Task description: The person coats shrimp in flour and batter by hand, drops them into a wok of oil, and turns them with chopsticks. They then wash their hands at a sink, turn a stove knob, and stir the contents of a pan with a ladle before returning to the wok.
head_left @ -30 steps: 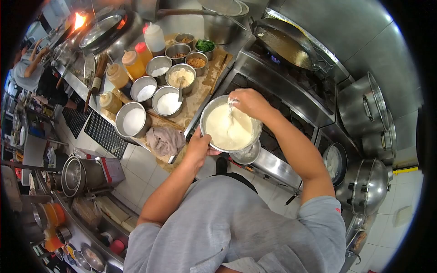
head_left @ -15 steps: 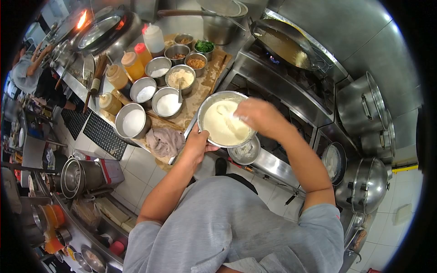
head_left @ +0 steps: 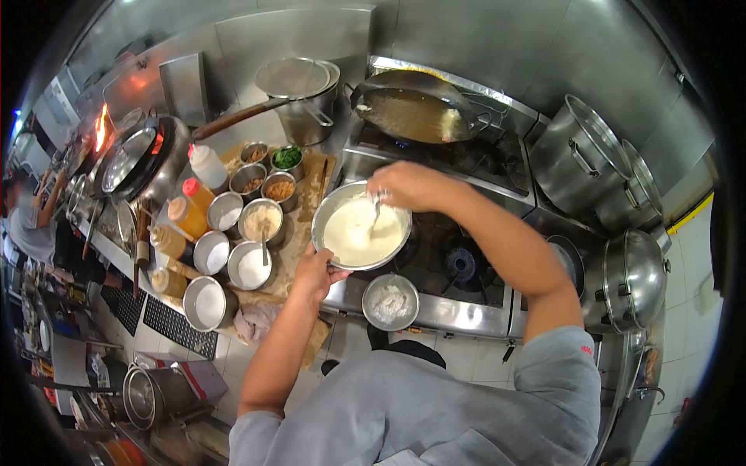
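My left hand [head_left: 313, 275] grips the lower left rim of a steel mixing bowl [head_left: 317, 227], which it holds up near the stove's front. Inside the bowl is a pale, creamy batter [head_left: 348, 242]. My right hand [head_left: 406, 186] is closed around the handle of a metal spoon [head_left: 377, 205], whose lower end dips into the batter. Below the mixing bowl sits a smaller metal bowl [head_left: 415, 300] with white powder in it. Several small metal containers, one a tub of white powder [head_left: 251, 266], stand left of my left hand.
A wok [head_left: 381, 82] of oil with a pale piece in it sits on the back burner. Sauce bottles [head_left: 185, 216] line the left counter near a folded cloth [head_left: 260, 318]. Large pots [head_left: 571, 151] stand at right. Another person [head_left: 31, 229] works far left, near flames.
My view has shifted, showing more of the stove and back wall. My right hand has moved to the bowl's far side, and the spoon shows more clearly in the batter.
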`<state>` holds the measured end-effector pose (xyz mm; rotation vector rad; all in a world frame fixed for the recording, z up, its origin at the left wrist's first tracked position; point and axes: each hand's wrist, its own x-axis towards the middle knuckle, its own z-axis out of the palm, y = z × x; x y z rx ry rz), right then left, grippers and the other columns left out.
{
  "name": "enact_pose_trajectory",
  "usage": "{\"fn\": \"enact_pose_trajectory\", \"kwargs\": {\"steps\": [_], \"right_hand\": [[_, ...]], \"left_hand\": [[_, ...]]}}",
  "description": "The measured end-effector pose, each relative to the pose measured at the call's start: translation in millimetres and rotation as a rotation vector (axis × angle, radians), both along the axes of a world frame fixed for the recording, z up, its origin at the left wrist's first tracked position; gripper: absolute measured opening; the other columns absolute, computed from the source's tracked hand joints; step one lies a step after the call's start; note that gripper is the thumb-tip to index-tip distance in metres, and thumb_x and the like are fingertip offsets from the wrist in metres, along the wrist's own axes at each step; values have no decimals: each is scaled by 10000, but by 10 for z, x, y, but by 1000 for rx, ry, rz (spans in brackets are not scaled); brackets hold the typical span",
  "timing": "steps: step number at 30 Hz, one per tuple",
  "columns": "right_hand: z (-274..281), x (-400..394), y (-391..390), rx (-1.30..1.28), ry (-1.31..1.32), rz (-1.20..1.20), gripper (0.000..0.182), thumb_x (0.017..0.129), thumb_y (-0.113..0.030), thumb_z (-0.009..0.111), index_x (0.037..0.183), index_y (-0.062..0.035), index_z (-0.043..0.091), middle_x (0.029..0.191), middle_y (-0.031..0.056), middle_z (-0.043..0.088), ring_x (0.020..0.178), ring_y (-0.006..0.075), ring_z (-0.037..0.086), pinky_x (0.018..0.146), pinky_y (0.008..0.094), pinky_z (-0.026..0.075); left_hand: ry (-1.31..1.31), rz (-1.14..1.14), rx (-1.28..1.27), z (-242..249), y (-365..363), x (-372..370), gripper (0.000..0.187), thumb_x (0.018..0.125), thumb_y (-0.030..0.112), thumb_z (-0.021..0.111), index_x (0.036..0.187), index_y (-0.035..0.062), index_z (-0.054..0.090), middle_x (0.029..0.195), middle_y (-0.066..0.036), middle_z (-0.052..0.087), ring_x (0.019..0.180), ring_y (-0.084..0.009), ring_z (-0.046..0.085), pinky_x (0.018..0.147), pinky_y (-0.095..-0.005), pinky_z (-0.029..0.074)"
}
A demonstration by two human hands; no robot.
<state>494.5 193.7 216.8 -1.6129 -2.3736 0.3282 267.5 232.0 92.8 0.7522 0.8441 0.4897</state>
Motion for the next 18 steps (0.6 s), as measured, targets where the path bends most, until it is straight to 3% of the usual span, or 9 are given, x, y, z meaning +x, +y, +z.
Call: {"fn": "enact_pose_trajectory", "kwargs": {"steps": [7, 12, 18], "right_hand": [[991, 609, 464, 41, -77, -142, 187, 720, -95, 611, 905, -67, 602, 864, 154, 614, 817, 326, 589, 731, 380, 453], [1229, 1019, 839, 47, -136, -215, 226, 729, -110, 587, 952, -79, 604, 931, 151, 619, 904, 318, 571, 792, 381, 434], [1377, 1346, 1142, 88, -149, -197, 244, 721, -131, 594, 961, -88, 605, 903, 155, 614, 839, 310, 571, 743, 368, 434]], "left_hand": [[-117, 1, 45, 365, 427, 708, 419, 809, 66, 412, 1223, 101, 350, 956, -130, 567, 695, -219, 600, 544, -312, 535], [-150, 27, 77, 490, 687, 1056, 421, 811, 59, 408, 1225, 103, 347, 950, -124, 570, 704, -211, 596, 548, -303, 533], [-74, 59, 94, 530, 902, 1288, 416, 816, 54, 390, 1227, 114, 354, 971, -120, 568, 729, -209, 598, 563, -287, 533]]}}
